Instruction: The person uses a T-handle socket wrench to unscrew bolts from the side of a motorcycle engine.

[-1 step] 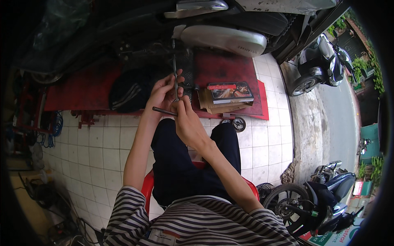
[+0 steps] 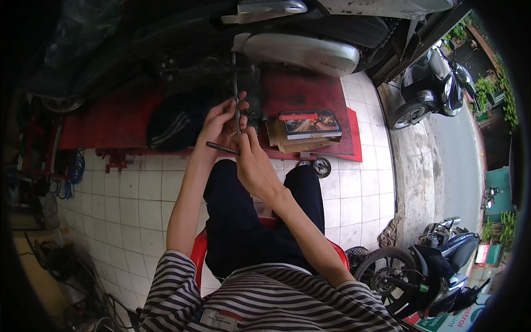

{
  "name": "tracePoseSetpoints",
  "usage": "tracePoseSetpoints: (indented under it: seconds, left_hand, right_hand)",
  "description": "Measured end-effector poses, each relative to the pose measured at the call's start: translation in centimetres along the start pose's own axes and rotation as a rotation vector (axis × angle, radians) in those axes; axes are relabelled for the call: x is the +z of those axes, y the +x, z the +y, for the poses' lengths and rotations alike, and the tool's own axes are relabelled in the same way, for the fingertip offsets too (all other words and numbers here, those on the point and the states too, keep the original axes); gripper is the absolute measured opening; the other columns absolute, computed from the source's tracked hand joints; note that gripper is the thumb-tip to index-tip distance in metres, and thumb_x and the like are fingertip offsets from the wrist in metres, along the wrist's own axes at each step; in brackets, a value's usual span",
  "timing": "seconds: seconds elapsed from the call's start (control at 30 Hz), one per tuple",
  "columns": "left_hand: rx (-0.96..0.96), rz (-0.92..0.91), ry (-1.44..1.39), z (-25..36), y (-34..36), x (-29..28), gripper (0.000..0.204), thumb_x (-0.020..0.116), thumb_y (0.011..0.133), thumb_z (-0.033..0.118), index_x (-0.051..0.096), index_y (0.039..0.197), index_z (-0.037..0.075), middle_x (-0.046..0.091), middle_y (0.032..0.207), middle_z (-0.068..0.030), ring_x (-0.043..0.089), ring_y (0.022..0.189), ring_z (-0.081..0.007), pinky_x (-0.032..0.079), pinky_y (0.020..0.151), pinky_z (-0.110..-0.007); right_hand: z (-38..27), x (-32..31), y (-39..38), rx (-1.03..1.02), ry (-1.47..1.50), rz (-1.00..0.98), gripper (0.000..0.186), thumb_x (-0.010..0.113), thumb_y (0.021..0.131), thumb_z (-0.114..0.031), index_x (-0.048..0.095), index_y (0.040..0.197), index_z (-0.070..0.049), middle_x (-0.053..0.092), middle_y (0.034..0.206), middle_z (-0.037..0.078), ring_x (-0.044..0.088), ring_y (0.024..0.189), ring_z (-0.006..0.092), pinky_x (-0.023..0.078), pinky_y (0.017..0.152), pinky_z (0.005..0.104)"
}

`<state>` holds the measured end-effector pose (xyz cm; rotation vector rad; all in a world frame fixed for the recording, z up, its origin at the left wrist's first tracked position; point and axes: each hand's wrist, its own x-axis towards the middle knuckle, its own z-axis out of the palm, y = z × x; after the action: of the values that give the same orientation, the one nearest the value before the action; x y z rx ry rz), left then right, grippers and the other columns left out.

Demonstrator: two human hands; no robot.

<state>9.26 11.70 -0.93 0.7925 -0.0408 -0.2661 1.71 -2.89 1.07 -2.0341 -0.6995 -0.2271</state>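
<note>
A long metal T-handle wrench [image 2: 235, 91] points away from me toward the lower side of a motorbike [image 2: 301, 51]. Its far end meets the bike beside the silver cover; the exact contact is too dark to make out. My left hand [image 2: 220, 123] is around the shaft, thumb and fingers closed loosely on it, a few fingertips showing on its right side. Closer to me, my right hand [image 2: 255, 169] grips the wrench where the crossbar [image 2: 222, 148] joins. The crossbar's left end sticks out past the fingers.
The motorbike stands over a red platform [image 2: 301, 88]. On it lie a printed box [image 2: 311, 125] on brown cardboard and a dark cloth [image 2: 176, 123] with pale stripes. Small round parts [image 2: 322, 167] rest on the tiled floor [image 2: 144, 216]. More motorbikes [image 2: 437, 260] stand at the right.
</note>
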Motion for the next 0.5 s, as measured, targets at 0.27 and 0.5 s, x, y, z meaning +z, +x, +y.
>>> tracePoseSetpoints:
  seconds: [0.27, 0.5]
  left_hand:
    - [-0.041, 0.048, 0.029, 1.0, 0.4, 0.2, 0.031, 0.056, 0.101, 0.013, 0.056, 0.128, 0.000, 0.066, 0.104, -0.0081, 0.066, 0.077, -0.0171, 0.058, 0.067, -0.027]
    - [-0.034, 0.006, 0.184, 1.0, 0.7, 0.8, 0.029, 0.056, 0.101, 0.015, 0.057, 0.124, -0.003, 0.066, 0.106, -0.0115, 0.071, 0.088, -0.0223, 0.062, 0.078, -0.031]
  right_hand:
    - [-0.7, -0.6, -1.0, 0.007, -0.013, 0.221, 0.034, 0.062, 0.091, -0.005, 0.046, 0.119, 0.004, 0.059, 0.100, 0.020, 0.062, 0.088, 0.0374, 0.048, 0.071, 0.0461]
    - [-1.1, -0.6, -3.1, 0.341, -0.214, 0.127, 0.031, 0.058, 0.099, -0.028, 0.066, 0.087, -0.001, 0.069, 0.076, 0.014, 0.067, 0.068, 0.0335, 0.051, 0.063, 0.0419]
